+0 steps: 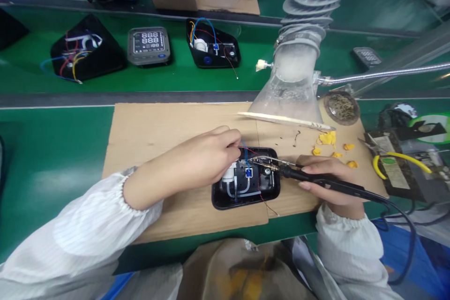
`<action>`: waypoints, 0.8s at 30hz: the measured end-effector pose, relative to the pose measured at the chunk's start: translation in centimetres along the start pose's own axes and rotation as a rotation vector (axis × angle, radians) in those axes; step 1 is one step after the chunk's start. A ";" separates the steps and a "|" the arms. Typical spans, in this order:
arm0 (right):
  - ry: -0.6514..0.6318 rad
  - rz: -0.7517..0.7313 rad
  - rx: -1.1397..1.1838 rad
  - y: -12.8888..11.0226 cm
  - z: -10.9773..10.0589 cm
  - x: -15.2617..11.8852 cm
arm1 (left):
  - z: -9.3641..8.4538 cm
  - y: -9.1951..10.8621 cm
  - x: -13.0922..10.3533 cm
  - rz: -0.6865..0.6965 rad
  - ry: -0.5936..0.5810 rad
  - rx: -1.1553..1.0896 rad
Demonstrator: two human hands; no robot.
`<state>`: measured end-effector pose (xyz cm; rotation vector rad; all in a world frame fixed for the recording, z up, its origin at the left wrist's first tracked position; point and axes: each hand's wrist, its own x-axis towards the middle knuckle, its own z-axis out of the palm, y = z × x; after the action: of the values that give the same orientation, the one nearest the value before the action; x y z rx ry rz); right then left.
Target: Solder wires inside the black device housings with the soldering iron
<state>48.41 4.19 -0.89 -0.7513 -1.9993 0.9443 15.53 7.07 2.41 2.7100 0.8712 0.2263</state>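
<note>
A black plastic housing (218, 200) lies open-side up on the cardboard, holding a white cylindrical part (229, 174), clear tubing and a small blue component (249, 173). My left hand (220, 152) is over the housing's upper left corner, its fingers pinched together. Beside those fingertips a blue wire (246, 153) curves down; what they pinch is hidden. In my right hand (328, 176) is a black soldering iron (302, 176), its metal tip reaching inside the housing's upper right. A thin metal tool (281, 161) runs alongside the iron; its kind is unclear. One red wire (269, 205) hangs over the front rim.
A clear fume hood (288, 98) with a ribbed hose hangs just behind the work. To the right are yellow sponge bits (326, 138), a round dish (341, 107) and yellow-handled cutters (401, 155). On the shelf stand a display unit (149, 46) and wired housings (214, 44).
</note>
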 end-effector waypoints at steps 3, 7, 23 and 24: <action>0.005 -0.007 -0.011 -0.1 0.0 0.0 | -0.1 0.0 0.1 0.011 0.005 0.000; -0.003 -0.013 -0.019 0.0 -0.1 -0.1 | -0.1 0.0 0.1 0.020 0.009 0.007; 0.087 0.079 -0.009 -0.3 -1.1 -1.6 | -0.3 0.1 0.1 0.013 0.003 -0.004; 0.097 0.082 -0.017 -0.3 -1.1 -1.7 | -0.3 0.1 0.0 0.014 0.006 -0.008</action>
<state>50.10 3.11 -0.85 -0.8777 -1.9064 0.9211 15.55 7.09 2.68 2.7103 0.8516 0.2407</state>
